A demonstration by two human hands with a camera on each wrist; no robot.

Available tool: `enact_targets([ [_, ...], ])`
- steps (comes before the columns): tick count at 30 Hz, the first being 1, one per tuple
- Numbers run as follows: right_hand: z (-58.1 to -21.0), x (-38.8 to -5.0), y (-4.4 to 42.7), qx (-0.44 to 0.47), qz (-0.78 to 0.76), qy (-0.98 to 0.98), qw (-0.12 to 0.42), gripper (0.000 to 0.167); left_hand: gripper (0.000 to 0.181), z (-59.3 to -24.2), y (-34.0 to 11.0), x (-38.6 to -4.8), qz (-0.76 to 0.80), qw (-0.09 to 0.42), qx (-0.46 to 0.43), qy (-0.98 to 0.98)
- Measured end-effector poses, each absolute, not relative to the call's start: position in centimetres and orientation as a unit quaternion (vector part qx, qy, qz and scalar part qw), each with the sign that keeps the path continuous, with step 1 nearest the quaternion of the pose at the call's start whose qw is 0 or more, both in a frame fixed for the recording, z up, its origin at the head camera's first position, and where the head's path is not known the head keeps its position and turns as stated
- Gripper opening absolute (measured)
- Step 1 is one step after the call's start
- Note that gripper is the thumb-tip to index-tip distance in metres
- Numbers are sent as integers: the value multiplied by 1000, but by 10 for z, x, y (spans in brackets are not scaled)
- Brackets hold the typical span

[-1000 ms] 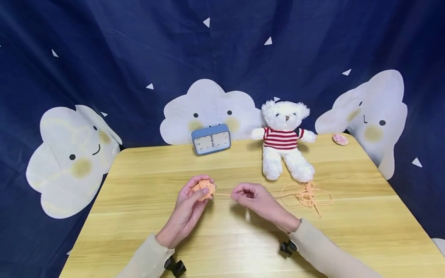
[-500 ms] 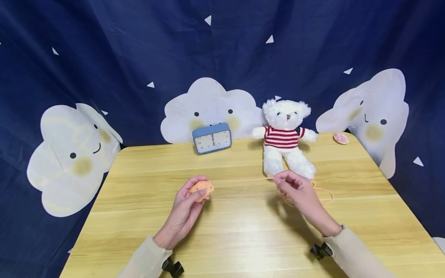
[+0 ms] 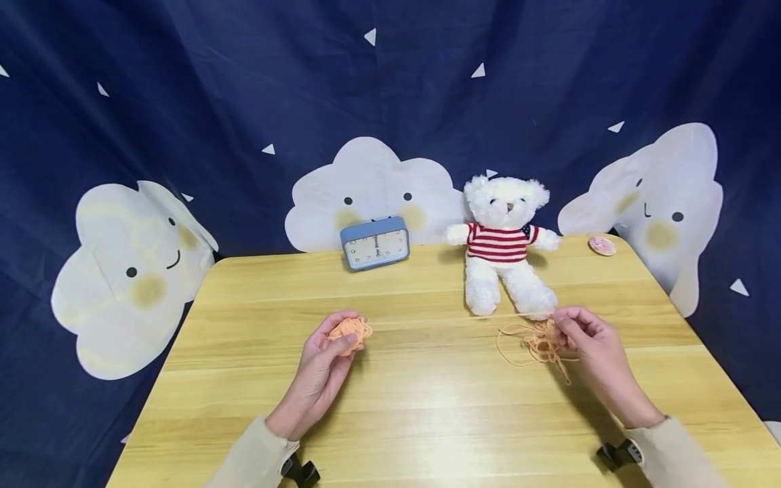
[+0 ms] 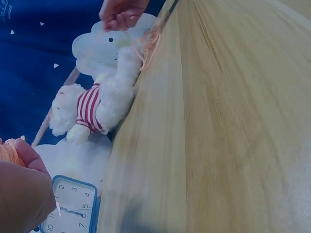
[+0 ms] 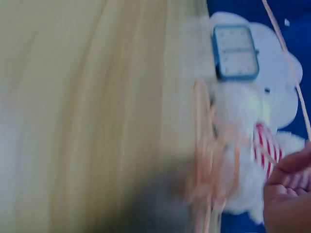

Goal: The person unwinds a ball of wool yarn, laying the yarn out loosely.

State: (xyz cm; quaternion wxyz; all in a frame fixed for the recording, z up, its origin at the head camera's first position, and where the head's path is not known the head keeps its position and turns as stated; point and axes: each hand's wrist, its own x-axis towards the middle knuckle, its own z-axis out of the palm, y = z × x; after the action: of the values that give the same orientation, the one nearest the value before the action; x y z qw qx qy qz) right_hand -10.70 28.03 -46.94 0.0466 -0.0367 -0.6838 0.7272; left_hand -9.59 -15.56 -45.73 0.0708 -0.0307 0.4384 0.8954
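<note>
Left-hand thumb laid over the near face of the yarn ball [image 3: 361,331], fingers curled behind it: clamped on the ball. Right-hand thumb and forefinger pinched together on a thin strand [image 5: 290,60], remaining fingers folded in.

Yarn: pale orange. Ball small, uneven, its wraps showing as ridges; held above the table, left of centre. Strand runs from it to the right fingertips, nearly straight and close to level. Loose tangle [image 3: 542,342] of loops lies on the right of the table [image 3: 427,407], just left of the right hand, a short tail pointing to the near side.

Pose: left hand [image 3: 320,369] reaches in from near left, thumb side up. Right hand [image 3: 601,352] comes in from near right, angled toward the far left, back of hand up. Hands well apart.

Compared with 1.0 s ago: right hand then near the ball, strand short; at 0.5 s in front of the bear; now farther right, strand much longer. Left hand and ball nearly unchanged in place.

Beyond: white bear [image 3: 497,242] in red-striped shirt, far right; blue clock [image 3: 375,245], far side, left of the bear.
</note>
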Motion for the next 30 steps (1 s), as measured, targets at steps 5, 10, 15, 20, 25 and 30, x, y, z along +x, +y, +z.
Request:
enact_targets([
  [5, -475, -109, 315, -59, 683, -728, 3, 13, 40, -459, -156, -96, 895, 62, -28, 441],
  [10, -479, -110, 343, -86, 605, -791, -8, 14, 41, -458, -157, -96, 896, 56, -27, 439],
  [15, -483, -111, 360, -115, 526, -843, -9, 25, 41, -458, -157, -97, 898, 55, -21, 437],
  [20, -485, -115, 360, -102, 482, -869, -37, 36, 39, -458, -157, -97, 901, 55, -16, 431],
  [25, -482, -117, 353, -82, 484, -869, -62, 40, 39, -458, -156, -97, 901, 57, -16, 430],
  [30, -478, -112, 336, -74, 455, -887, -1, 38, 38, -455, -155, -97, 900, 58, -17, 432],
])
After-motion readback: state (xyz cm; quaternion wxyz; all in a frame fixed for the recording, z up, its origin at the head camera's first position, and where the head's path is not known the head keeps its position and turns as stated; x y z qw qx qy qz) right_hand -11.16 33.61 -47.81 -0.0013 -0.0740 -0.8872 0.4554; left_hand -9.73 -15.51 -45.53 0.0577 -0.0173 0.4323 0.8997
